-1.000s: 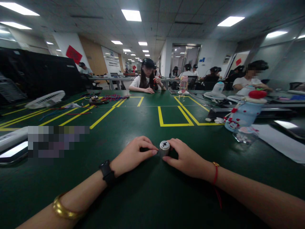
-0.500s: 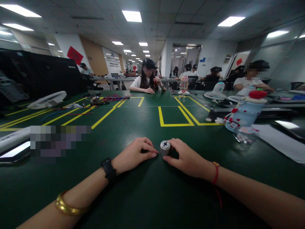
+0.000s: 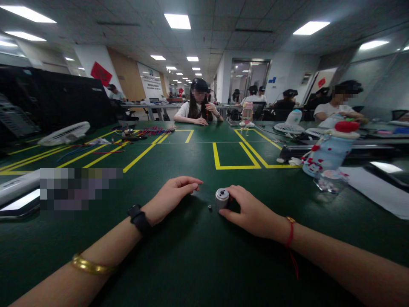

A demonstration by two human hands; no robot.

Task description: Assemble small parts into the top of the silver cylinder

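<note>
Head view: the right hand (image 3: 247, 211) curls partly open, thumb and fingers gripping an upright metal cylinder (image 3: 222, 200) on the green table (image 3: 179, 264); its contents can't be told. The left hand (image 3: 174, 198), empty, loosely half-open, hovers near a tiny part (image 3: 210, 207) beside the cylinder.

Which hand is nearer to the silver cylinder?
The right. The right hand holds the silver cylinder by its side, while the left hand is off to its left, not touching it.
</note>
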